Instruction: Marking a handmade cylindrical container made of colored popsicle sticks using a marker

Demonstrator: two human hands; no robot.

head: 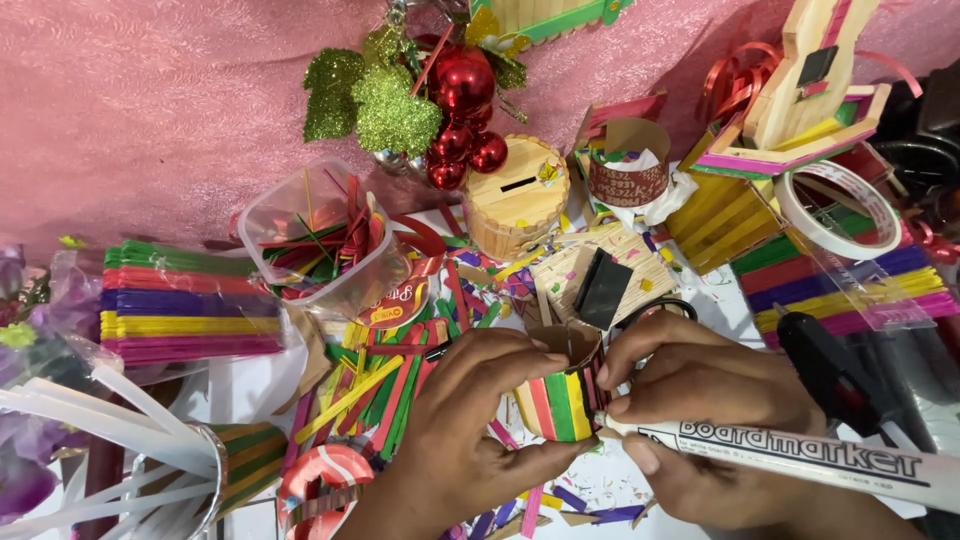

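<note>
— What do the hands hold?
— The left hand (pixel 470 415) grips a small cup (pixel 558 395) clad in coloured sticks; the right hand (pixel 705 400) steadies its rim while pinching a white marker (pixel 800 458) against it.

— What crowds around them?
— Loose coloured sticks (pixel 375 385) lie just left of the cup, a black glue gun (pixel 825 365) just right. Farther out stand a clear tub of sticks (pixel 325 240), a round wooden money box (pixel 515 200), red baubles (pixel 462 110) and a tape roll (pixel 838 208).

— And the surface?
— A littered white counter (pixel 240 385), pink glittery cloth (pixel 150 100) behind.
</note>
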